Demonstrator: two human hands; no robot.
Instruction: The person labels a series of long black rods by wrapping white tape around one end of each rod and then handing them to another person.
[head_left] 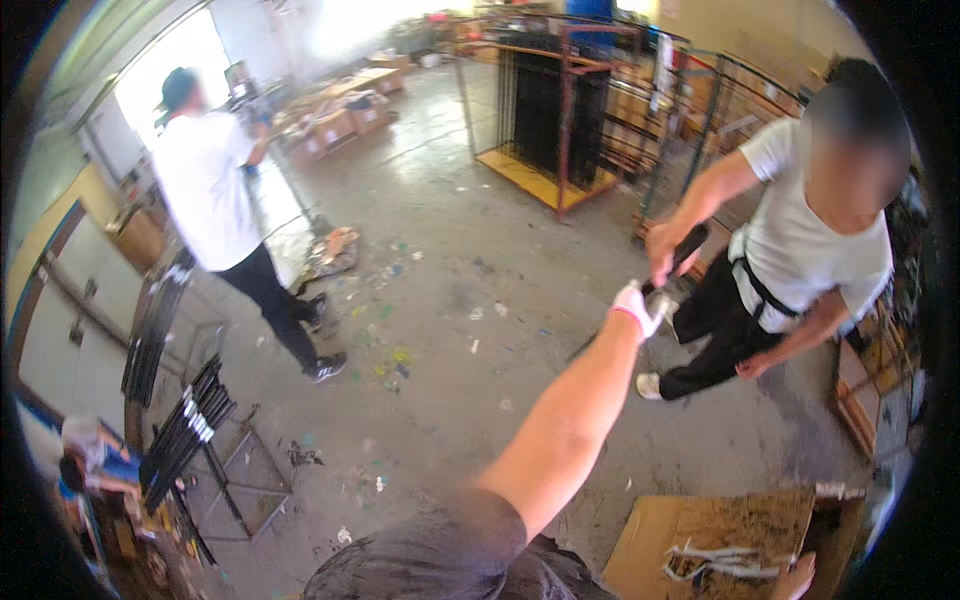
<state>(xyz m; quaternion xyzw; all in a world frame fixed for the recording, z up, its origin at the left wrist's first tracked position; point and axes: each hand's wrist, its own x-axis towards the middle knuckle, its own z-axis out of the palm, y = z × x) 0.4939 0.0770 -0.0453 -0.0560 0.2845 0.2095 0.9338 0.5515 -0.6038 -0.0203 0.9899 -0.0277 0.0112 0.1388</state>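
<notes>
My left hand point(636, 309), in a white glove with a pink cuff, is stretched out at arm's length and shut on the lower end of a black bar point(688, 246). A co-worker in a white shirt and black trousers bends toward me and grips the same bar just above my hand with one bare hand point(661, 243). Only the edge of my right hand point(797, 578) shows at the bottom right. It lies beside a cardboard sheet point(650, 540) that carries some white strips point(720, 562); its fingers are hidden.
A second person in a white shirt and cap point(205, 180) stands at the left beside a rack of black bars point(185, 425). Wire cage trolleys point(560, 110) stand behind. The concrete floor point(450, 300) is littered with scraps. Wooden crates point(860, 400) line the right.
</notes>
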